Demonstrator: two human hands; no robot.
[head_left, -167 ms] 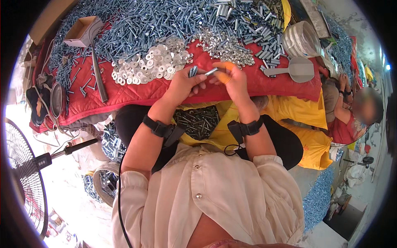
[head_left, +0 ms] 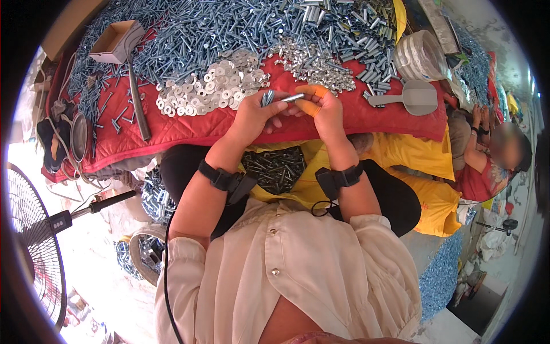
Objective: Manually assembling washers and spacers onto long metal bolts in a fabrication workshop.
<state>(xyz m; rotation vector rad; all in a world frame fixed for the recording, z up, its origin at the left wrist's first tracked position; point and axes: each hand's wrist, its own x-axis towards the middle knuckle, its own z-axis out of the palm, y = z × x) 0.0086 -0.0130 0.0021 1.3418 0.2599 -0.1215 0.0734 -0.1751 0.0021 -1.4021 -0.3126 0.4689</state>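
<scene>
While bluish fasteners [head_left: 267, 98] were gripped in the left hand [head_left: 252, 114], a metal cylinder [head_left: 293, 98] was held between its thumb and the right hand [head_left: 325, 110], over the red quilt [head_left: 183, 130], near washers [head_left: 209, 87] apparently heaped for reach.

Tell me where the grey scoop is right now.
In the head view, the grey scoop lies on the red cloth, right of the right hand, just below the whitish bucket in the picture.

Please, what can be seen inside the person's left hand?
Bluish metal pieces stick out of the left hand; a shiny metal rod lies between it and the right hand. The bluish pieces' lower parts, and anything deeper in the palm, are covered.
</scene>
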